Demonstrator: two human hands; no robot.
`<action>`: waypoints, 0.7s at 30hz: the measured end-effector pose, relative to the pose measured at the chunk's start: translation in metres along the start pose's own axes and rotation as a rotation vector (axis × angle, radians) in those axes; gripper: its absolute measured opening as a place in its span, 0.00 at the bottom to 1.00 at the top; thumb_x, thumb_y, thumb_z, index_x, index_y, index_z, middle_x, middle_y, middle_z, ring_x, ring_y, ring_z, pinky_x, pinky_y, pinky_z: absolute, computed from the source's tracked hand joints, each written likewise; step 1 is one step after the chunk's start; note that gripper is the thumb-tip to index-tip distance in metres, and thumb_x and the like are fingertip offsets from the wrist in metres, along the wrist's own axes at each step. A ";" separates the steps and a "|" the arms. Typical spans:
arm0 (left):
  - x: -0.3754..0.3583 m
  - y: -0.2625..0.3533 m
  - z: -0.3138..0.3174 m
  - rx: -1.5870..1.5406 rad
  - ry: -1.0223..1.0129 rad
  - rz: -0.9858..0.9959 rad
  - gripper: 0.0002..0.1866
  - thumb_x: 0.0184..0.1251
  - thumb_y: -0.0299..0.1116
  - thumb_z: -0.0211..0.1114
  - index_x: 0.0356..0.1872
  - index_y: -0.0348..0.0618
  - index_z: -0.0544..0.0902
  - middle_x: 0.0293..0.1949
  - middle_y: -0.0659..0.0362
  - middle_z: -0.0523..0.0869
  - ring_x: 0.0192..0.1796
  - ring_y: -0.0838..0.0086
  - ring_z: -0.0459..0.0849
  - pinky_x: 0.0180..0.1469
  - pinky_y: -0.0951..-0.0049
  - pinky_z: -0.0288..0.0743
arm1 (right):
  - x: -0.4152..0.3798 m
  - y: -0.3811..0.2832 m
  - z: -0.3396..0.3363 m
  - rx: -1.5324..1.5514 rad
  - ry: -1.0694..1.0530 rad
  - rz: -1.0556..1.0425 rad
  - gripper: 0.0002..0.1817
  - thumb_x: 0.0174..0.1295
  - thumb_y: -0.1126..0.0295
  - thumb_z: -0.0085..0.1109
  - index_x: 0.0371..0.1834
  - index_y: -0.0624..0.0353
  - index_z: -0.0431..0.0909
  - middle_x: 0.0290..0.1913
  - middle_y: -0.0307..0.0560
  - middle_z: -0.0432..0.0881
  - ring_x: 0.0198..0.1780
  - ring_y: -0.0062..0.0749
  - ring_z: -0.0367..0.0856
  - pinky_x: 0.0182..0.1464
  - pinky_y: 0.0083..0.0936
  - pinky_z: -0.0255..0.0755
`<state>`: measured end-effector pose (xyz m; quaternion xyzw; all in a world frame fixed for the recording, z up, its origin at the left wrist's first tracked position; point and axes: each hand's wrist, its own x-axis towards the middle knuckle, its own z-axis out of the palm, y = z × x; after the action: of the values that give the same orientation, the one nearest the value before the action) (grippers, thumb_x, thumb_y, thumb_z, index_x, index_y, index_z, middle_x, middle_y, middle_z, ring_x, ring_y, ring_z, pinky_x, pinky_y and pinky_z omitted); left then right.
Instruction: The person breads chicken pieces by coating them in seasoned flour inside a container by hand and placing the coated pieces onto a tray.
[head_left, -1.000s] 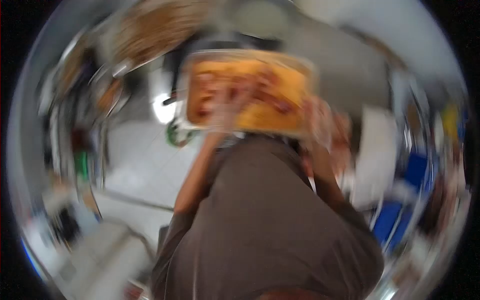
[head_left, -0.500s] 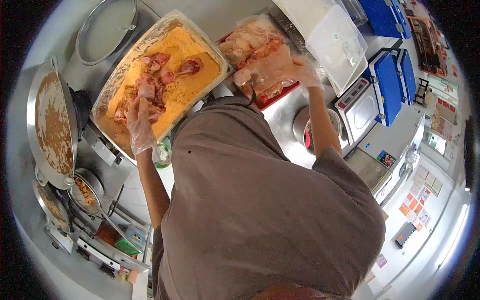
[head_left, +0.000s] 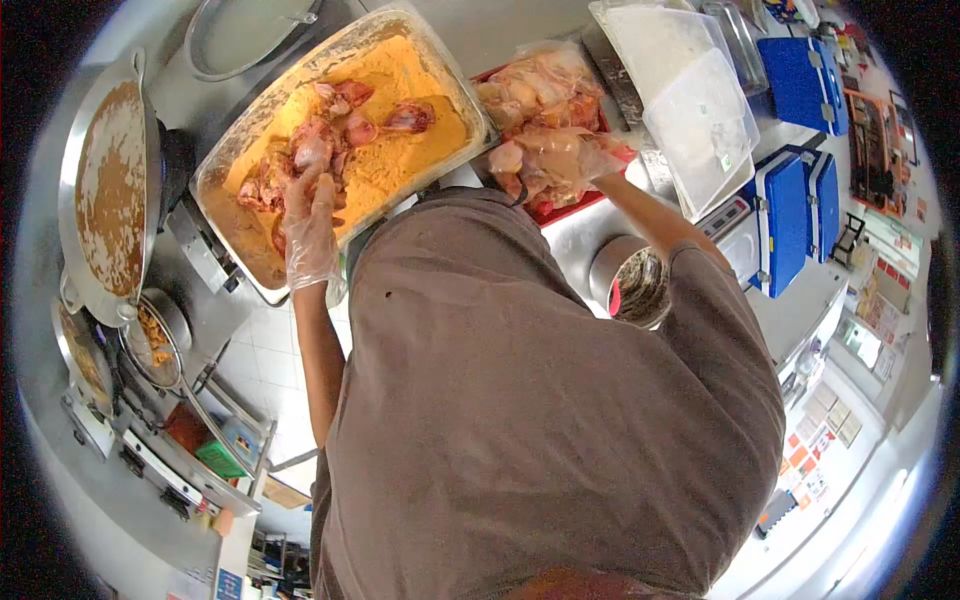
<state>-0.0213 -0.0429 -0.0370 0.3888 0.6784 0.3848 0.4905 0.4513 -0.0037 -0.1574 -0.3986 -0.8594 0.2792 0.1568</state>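
Note:
My left hand (head_left: pixel 312 225), in a clear plastic glove, reaches into a plastic tub (head_left: pixel 462 85) of orange-yellow breading powder (head_left: pixel 400 75). Its fingers are extended and slightly apart, touching a cluster of raw chicken pieces (head_left: pixel 312 145). One more chicken piece (head_left: pixel 410 117) lies apart on the powder. My right hand (head_left: pixel 598 160), gloved too, is closed at the right side of a clear plastic bag (head_left: pixel 545 75) of raw chicken in a red tray (head_left: pixel 570 208). Shiny film and glove blend together there, so its fingertips are hard to make out.
A large wok (head_left: pixel 110 200) and a strainer with fried pieces (head_left: pixel 152 340) stand at left. Right of the tray are a steel pot (head_left: pixel 640 285), stacked clear lids (head_left: pixel 695 120), a scale (head_left: pixel 735 225) and blue boxes (head_left: pixel 795 225). A metal bowl (head_left: pixel 245 35) sits behind.
My right hand has moved inward over the chicken, and the plastic that lay flatter is now bunched. My left hand stays at the chicken cluster. The whole view has shifted slightly.

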 end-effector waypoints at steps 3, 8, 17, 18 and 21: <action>-0.005 -0.004 -0.001 -0.001 0.011 -0.017 0.22 0.79 0.45 0.65 0.66 0.44 0.80 0.44 0.62 0.86 0.40 0.80 0.85 0.37 0.78 0.79 | 0.016 -0.008 0.007 -0.098 0.023 -0.211 0.25 0.67 0.57 0.64 0.65 0.56 0.80 0.49 0.46 0.87 0.47 0.37 0.84 0.53 0.32 0.77; -0.005 -0.001 -0.001 0.037 -0.031 -0.045 0.23 0.79 0.45 0.65 0.67 0.45 0.80 0.44 0.62 0.86 0.41 0.79 0.85 0.36 0.78 0.78 | 0.057 -0.076 -0.032 0.356 -0.433 0.020 0.17 0.70 0.59 0.60 0.58 0.53 0.80 0.41 0.36 0.81 0.39 0.27 0.80 0.42 0.25 0.78; 0.016 0.032 0.018 0.075 -0.090 -0.019 0.21 0.77 0.43 0.67 0.64 0.46 0.81 0.41 0.61 0.86 0.38 0.80 0.84 0.35 0.79 0.77 | 0.062 -0.049 -0.008 0.599 -0.598 0.090 0.31 0.49 0.60 0.74 0.57 0.55 0.76 0.44 0.50 0.82 0.47 0.45 0.82 0.54 0.40 0.77; 0.019 0.031 0.019 0.070 -0.121 -0.031 0.21 0.77 0.44 0.67 0.64 0.46 0.81 0.41 0.61 0.86 0.38 0.79 0.84 0.35 0.78 0.77 | 0.062 -0.048 -0.007 0.591 -0.589 0.078 0.30 0.50 0.60 0.73 0.57 0.55 0.75 0.43 0.49 0.82 0.46 0.45 0.82 0.53 0.39 0.77; 0.022 0.024 0.024 0.074 -0.130 0.058 0.21 0.76 0.44 0.67 0.64 0.46 0.81 0.41 0.61 0.86 0.37 0.79 0.84 0.35 0.78 0.77 | 0.064 -0.047 -0.007 0.587 -0.574 0.058 0.27 0.52 0.62 0.71 0.56 0.56 0.75 0.42 0.48 0.82 0.44 0.43 0.82 0.51 0.38 0.78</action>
<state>0.0006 -0.0101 -0.0284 0.4501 0.6472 0.3476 0.5076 0.3856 0.0236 -0.1206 -0.2670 -0.7405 0.6166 0.0097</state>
